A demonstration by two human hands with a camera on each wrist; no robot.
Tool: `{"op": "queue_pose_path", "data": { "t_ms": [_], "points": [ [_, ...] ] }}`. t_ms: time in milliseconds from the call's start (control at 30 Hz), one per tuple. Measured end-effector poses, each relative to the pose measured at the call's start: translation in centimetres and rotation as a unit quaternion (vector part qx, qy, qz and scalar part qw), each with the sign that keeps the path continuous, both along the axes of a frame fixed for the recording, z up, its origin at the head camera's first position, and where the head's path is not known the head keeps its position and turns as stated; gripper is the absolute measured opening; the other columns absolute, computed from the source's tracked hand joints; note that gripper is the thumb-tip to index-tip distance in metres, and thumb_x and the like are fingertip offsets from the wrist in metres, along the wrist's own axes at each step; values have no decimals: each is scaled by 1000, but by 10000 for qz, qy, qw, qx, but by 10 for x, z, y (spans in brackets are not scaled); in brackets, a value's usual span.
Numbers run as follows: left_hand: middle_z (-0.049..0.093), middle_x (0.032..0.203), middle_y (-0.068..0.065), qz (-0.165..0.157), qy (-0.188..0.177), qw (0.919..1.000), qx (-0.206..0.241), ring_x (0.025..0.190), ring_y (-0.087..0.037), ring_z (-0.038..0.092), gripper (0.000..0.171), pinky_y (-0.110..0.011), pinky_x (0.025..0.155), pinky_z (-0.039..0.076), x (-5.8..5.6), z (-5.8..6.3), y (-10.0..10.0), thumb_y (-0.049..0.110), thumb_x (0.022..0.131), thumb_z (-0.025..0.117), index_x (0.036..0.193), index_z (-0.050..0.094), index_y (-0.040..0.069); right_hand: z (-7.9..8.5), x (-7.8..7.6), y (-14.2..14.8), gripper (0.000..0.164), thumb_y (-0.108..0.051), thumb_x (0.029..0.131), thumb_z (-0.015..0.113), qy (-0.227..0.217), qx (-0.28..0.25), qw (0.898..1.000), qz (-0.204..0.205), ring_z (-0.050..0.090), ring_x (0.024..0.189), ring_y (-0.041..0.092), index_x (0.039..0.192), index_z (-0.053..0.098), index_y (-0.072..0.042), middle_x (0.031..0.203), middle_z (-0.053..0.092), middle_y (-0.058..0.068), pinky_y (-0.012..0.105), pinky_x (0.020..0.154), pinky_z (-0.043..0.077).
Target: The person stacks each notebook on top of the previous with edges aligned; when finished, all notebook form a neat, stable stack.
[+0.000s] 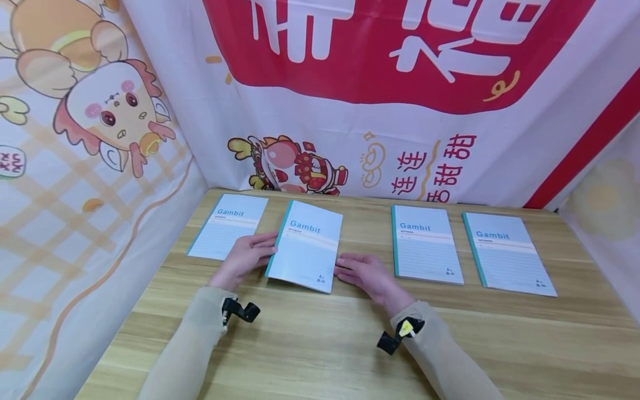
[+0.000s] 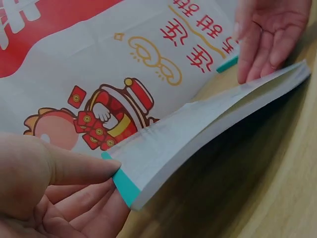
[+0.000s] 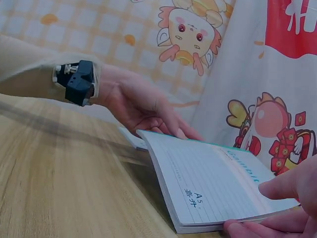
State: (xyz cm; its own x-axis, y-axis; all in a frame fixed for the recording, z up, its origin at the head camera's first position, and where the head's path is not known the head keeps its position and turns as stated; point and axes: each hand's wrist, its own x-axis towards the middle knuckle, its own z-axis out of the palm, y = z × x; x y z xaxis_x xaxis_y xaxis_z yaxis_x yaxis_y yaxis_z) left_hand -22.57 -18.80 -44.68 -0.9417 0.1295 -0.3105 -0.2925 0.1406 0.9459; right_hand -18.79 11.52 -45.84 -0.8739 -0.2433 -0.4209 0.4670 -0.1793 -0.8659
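Note:
A pale blue notebook (image 1: 307, 255) with a teal spine and "Gambit" on its cover is tilted off the wooden table between both hands. My left hand (image 1: 245, 258) pinches its spine side, thumb on the cover and fingers below, as the left wrist view shows. At the opposite edge is my right hand (image 1: 369, 278). Its fingertips touch that edge, while its thumb (image 2: 244, 22) stands apart above the cover in the left wrist view. Left of the held notebook lies a similar notebook (image 1: 227, 225), its right side partly covered by my left hand.
Two more matching notebooks lie flat to the right, a nearer one (image 1: 425, 247) and a farther one (image 1: 507, 255). A printed cloth (image 1: 310, 119) hangs behind the table (image 1: 310, 350), and another patterned cloth (image 1: 55, 233) hangs along the left side.

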Motion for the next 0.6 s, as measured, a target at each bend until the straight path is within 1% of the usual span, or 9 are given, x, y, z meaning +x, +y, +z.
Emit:
{"op": "queue_pose_path", "data": {
  "t_ms": [167,333,600],
  "points": [
    [57,144,-13,-102,19,9995,310,126,-24,59,51,-32,96,54,1,8,1,4,100,64,150,50,7,-2,-1,1,42,-8,102,63,82,-19,9999,-102,66,114,30,138,53,9,131,61,23,35,97,54],
    [57,144,-12,-159,66,9989,427,125,-23,59,51,-34,98,53,3,14,5,8,101,65,150,51,9,-2,-2,4,42,-10,101,65,117,83,9999,-81,65,114,28,138,55,9,130,62,22,34,97,54],
    [58,143,-13,-203,167,9976,636,123,-23,61,51,-37,99,53,7,21,10,5,100,65,149,52,9,-5,-1,7,42,-12,101,66,106,56,9999,18,65,112,27,137,56,7,126,64,21,35,96,55]
  ]
}}
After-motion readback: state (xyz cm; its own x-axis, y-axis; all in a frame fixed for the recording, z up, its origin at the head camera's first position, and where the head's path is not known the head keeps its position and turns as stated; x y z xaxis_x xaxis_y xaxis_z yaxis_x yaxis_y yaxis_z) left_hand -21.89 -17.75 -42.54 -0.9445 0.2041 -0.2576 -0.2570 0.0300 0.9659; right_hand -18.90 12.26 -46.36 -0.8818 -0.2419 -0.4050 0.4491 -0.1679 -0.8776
